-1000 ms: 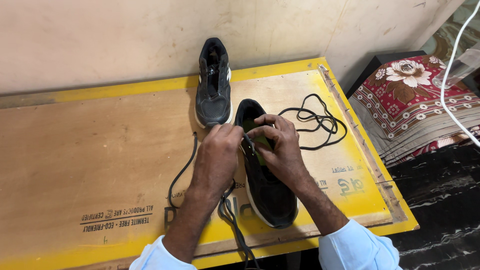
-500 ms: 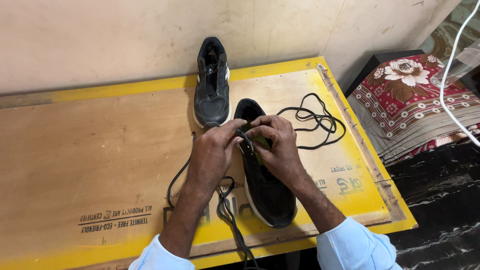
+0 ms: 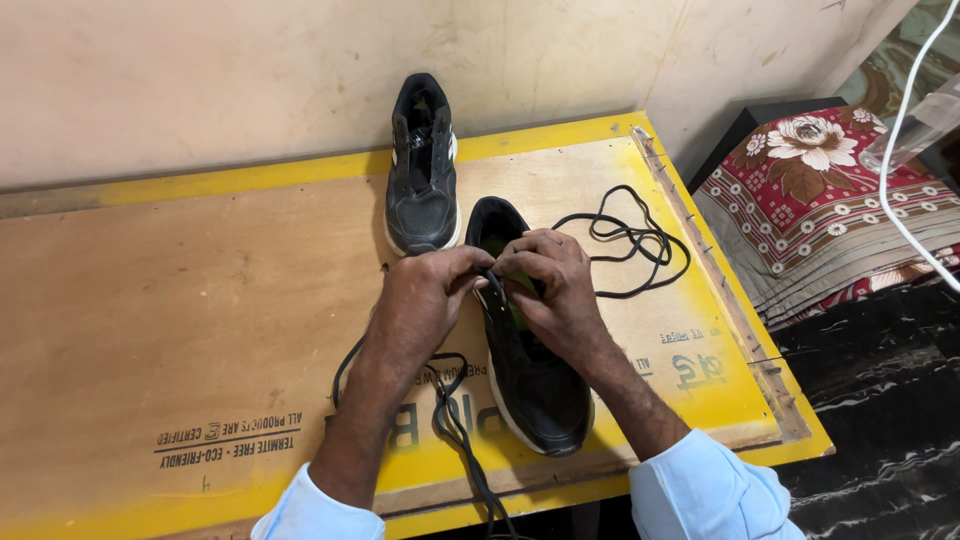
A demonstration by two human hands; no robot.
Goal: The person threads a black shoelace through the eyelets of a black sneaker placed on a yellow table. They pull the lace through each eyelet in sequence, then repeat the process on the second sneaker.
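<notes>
Both hands pinch a lace at the near shoe

Left hand and right hand grip the black lace over the near shoe on the desk; beyond it stands a second shoe, with a loose lace to its right

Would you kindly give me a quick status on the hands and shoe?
Both hands, left hand and right hand, pinching lace at near shoe. Second shoe and loose lace lie apart.

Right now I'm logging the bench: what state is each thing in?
Near black sneaker: flat, partly unlaced.
Far black sneaker: upright, untouched.
Loose black lace: coiled, untouched.
Black lace at the near sneaker: trailing off the board.
Left hand: pinching it.
Right hand: on the sneaker's throat.
</notes>
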